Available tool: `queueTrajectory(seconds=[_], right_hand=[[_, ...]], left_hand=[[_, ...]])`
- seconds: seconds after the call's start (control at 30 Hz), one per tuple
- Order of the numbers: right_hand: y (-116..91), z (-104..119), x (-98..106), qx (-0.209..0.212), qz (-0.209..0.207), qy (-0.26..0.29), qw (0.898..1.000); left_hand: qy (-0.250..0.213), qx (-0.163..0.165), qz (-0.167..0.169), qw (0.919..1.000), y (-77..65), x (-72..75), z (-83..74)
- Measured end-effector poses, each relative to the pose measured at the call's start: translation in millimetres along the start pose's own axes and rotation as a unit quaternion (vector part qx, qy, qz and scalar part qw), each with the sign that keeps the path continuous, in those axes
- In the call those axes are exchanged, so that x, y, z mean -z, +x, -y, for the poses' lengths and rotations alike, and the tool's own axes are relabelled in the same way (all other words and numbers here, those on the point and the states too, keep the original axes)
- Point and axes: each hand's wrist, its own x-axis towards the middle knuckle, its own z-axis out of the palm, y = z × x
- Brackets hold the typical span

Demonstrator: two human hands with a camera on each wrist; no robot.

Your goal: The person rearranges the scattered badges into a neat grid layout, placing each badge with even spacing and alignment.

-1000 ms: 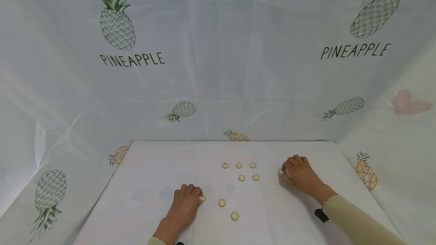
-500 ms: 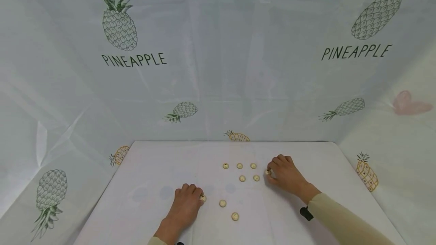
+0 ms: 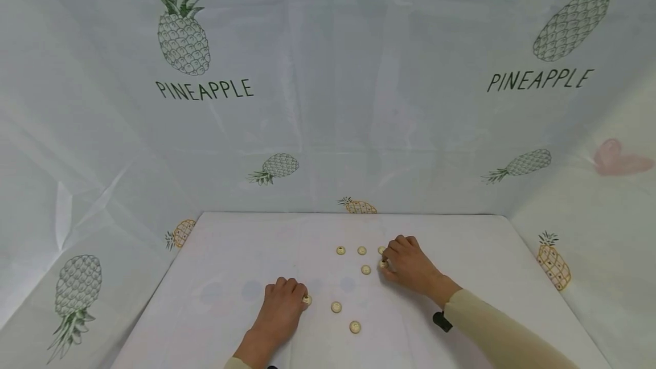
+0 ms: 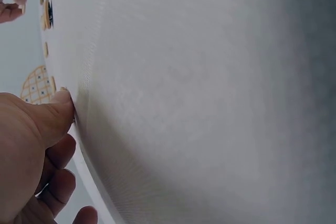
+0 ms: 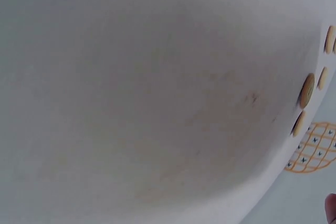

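My left hand (image 3: pixel 281 307) pinches a small round wooden disc (image 3: pixel 307 300) low over the white table. In the left wrist view its thumb (image 4: pixel 59 111) bends against the index finger, with little of the disc showing. At the right end of a group of discs, my right hand (image 3: pixel 411 266) holds another wooden disc (image 3: pixel 383 265) by its edge; whether a disc lies under it is hidden. Just behind those fingers is a partly covered disc (image 3: pixel 381 250). Only a fingertip (image 5: pixel 331 207) of the right hand enters the right wrist view.
Further discs lie at the back, a left one (image 3: pixel 340 250), a middle one (image 3: pixel 361 250) and a front one (image 3: pixel 366 270). Closer in are a disc (image 3: pixel 336 307) and a nearer disc (image 3: pixel 355 327). Pineapple-printed cloth (image 3: pixel 328 101) hangs around the table (image 3: pixel 230 255).
My right hand has moved left with its disc, from the table's right side to the group, where it now covers one disc's place. The left hand has stayed almost still.
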Motion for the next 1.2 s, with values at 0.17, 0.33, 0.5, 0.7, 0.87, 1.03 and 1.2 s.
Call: queueTrajectory(seconds=[0.17, 0.33, 0.5, 0.7, 0.87, 1.03, 1.2], right_hand=[[9, 13, -1, 0.008, 0.017, 0.02, 1.0], [16, 24, -4, 0.023, 0.023, 0.036, 0.999], [26, 36, -5, 0.036, 0.023, 0.035, 0.998], [37, 49, -11, 0.047, 0.015, 0.048, 0.998], [46, 60, -16, 0.052, 0.012, 0.046, 0.998], [52, 66, -23, 0.044, 0.031, 0.042, 0.998], [56, 69, -26, 0.039, 0.042, 0.045, 0.997]], left_hand=[[0.002, 0.005, 0.005, 1.0, -0.1, -1.2, 0.7], [-0.013, 0.007, 0.013, 0.9998, -0.6, -2.0, 2.4], [-0.021, 0.014, 0.022, 0.9994, -0.7, 0.6, 2.2], [-0.03, 0.021, 0.027, 0.999, -0.4, 2.4, 1.9], [-0.025, 0.023, 0.022, 0.9992, -0.5, 1.0, 1.2], [-0.015, 0.021, 0.013, 0.9996, -0.1, -1.4, 1.0], [-0.015, 0.026, 0.02, 0.9993, -0.2, -1.9, 1.2]])
